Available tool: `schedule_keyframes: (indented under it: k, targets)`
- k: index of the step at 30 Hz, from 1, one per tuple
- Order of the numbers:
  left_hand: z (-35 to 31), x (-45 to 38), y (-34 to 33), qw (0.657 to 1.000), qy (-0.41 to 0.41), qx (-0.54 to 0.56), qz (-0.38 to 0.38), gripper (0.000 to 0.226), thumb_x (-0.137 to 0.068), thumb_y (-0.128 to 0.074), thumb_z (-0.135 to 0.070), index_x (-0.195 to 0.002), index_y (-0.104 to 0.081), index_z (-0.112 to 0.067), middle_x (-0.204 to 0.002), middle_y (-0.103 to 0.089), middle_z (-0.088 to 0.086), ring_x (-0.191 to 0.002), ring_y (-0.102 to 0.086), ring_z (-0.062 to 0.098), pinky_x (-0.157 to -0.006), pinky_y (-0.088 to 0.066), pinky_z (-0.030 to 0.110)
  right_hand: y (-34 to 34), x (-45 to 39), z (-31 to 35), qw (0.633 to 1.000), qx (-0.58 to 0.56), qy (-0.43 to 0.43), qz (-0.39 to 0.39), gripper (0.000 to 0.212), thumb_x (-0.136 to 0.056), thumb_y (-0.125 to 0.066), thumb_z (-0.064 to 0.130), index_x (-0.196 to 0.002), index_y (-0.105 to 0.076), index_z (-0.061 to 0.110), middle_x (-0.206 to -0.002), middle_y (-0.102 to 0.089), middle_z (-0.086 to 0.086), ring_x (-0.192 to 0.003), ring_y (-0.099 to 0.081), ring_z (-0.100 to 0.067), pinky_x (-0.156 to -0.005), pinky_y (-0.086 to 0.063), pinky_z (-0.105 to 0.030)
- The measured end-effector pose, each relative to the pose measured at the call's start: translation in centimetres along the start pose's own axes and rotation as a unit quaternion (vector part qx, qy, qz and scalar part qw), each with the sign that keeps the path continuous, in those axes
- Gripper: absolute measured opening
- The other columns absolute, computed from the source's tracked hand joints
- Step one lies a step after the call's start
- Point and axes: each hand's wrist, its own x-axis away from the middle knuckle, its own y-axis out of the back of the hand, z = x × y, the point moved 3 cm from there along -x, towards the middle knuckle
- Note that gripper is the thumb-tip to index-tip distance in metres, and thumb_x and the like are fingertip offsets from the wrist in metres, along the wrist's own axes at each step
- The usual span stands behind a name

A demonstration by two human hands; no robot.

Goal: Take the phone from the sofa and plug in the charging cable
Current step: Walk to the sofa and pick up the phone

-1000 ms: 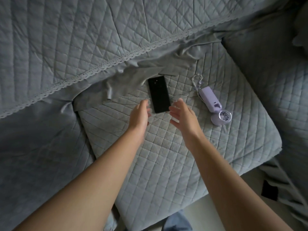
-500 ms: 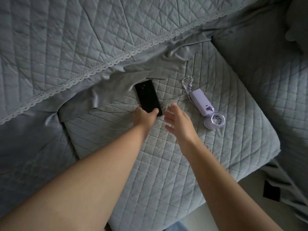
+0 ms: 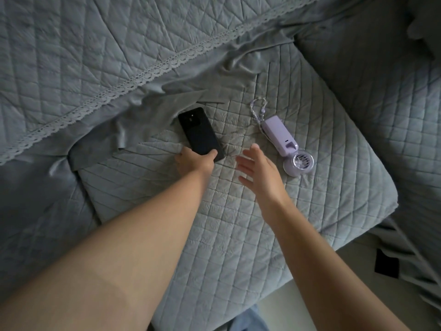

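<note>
1. Left hand grips the near end of the phone: thumb on its right edge, fingers curled at its left edge, closed around it. Cannot tell if the phone is lifted or flat on the cushion.
2. Right hand open, fingers spread and loosely straight, palm turned toward the left hand, holding nothing. It is just right of the phone's near end, not touching it.
3. Phone: black, back side up, camera end pointing away from the hands, angled slightly left. Its far end sits beside a loose fold of cover.
4. Fan: lilac handheld, lying flat just right of the right hand, round head nearest the wrist side, handle pointing away. A beaded strap loops off the handle's far end. Fan and right hand are near but apart.
5. Nothing between the two hands except bare quilted cushion.
6. Beyond the hands: rumpled cover fabric, then the backrest with a lace trim running diagonally.
7. Left of the left arm: a dark gap where the cushion edge meets the next seat.
8. Right, past the fan: cushion corner drops off, another quilted section further out.
9. Near edge of cushion ends below the forearms; pale floor and a scrap of blue cloth show there.
10. Open room: wide bare cushion under and between both forearms.
</note>
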Motion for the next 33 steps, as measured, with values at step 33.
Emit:
schedule_keyframes:
  k: [33]
  targets:
    - [0.3,20.8,27.5,0.904,-0.126,0.376,0.158,0.016,-0.081,-0.071,-0.029,-0.086,-0.072,-0.013,-0.079,-0.077,0.004,-0.07,-0.072,0.014,-0.054,-0.053,0.021,-8.2,23.3,10.7,0.99,-0.007,0.14,0.006,0.058,-0.094,-0.031,0.055,-0.134,-0.05,0.018,-0.133,-0.058,-0.001,-0.124,-0.052,-0.013,-0.11,-0.037,-0.039]
